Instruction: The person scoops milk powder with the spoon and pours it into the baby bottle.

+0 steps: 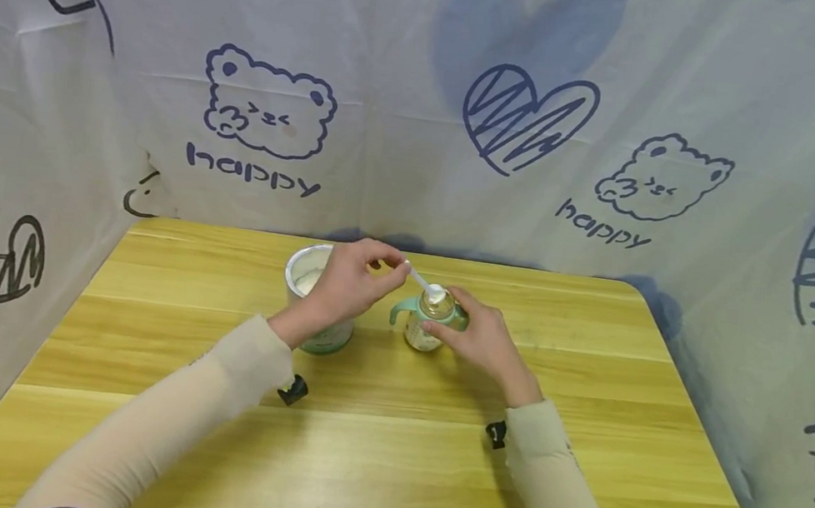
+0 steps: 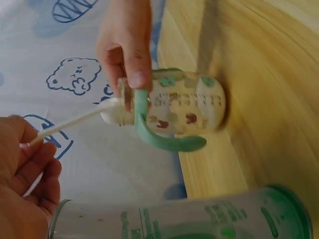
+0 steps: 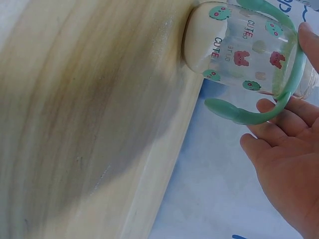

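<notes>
My left hand (image 1: 355,281) pinches the thin handle of a white scoop (image 2: 75,121) between thumb and fingertips. The scoop's bowl is at the mouth of a clear baby bottle (image 1: 422,336), with white powder showing there. Upright on the table, the bottle has two green side handles and printed cartoon figures. Around its neck and handle ring, my right hand (image 1: 484,338) grips with thumb and fingers. A pale layer lies in the bottle's bottom (image 3: 201,40). Beside my left wrist stands an uncapped powder can (image 2: 199,219), partly hidden by that hand.
Everything stands on a yellow wood-grain table (image 1: 383,469). A pale cloth (image 1: 390,143) with bear and heart drawings hangs behind and around it. Small black wrist-worn pieces (image 1: 294,390) show by both sleeves.
</notes>
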Demonstrator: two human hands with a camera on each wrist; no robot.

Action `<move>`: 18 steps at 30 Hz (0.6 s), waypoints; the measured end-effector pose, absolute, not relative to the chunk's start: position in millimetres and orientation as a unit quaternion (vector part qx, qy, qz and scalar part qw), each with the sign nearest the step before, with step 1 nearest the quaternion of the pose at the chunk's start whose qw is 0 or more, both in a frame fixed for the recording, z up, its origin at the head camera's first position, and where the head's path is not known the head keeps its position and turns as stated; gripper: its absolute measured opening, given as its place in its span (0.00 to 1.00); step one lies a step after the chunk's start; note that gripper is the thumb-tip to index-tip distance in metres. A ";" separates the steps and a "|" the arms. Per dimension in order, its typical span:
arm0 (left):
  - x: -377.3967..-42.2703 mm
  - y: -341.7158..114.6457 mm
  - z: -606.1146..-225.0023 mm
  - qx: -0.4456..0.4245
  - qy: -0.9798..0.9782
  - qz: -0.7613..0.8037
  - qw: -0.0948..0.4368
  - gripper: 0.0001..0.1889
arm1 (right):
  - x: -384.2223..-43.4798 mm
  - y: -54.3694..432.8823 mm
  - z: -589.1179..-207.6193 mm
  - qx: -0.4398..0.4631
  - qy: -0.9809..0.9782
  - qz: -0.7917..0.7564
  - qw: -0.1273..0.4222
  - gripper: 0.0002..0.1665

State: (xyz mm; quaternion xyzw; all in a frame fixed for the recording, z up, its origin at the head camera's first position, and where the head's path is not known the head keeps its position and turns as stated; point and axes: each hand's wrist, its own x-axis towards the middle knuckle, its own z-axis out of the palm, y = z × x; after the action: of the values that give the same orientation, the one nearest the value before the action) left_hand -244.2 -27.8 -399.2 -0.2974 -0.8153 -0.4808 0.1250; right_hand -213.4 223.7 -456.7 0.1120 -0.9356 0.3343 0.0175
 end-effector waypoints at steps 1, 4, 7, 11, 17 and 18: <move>-244.4 -28.1 -400.2 -0.319 -0.810 -0.473 0.136 0.07 | -213.5 223.8 -456.6 0.111 -0.936 0.333 0.017 0.41; -244.9 -29.1 -402.5 -0.383 -0.791 -0.446 0.171 0.05 | -214.0 224.0 -456.5 0.112 -0.937 0.332 0.017 0.42; -244.8 -30.0 -402.5 -0.432 -0.775 -0.418 0.196 0.03 | -214.1 223.4 -455.7 0.114 -0.936 0.332 0.015 0.42; -244.5 -31.0 -401.8 -0.469 -0.762 -0.398 0.205 0.03 | -214.0 222.5 -454.9 0.112 -0.936 0.335 0.009 0.42; -245.6 -32.2 -401.8 -0.518 -0.744 -0.357 0.225 0.03 | -214.9 222.6 -455.8 0.101 -0.939 0.330 -0.001 0.46; -246.1 -32.4 -402.0 -0.528 -0.740 -0.346 0.231 0.03 | -215.0 222.8 -455.9 0.101 -0.939 0.329 -0.002 0.46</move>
State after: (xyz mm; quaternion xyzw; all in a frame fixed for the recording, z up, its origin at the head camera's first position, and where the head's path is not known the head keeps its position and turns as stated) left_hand -246.1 -32.4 -402.0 -0.5282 -0.7400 -0.3464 0.2312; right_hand -215.0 222.8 -455.9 0.1013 -0.9389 0.3290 -0.0018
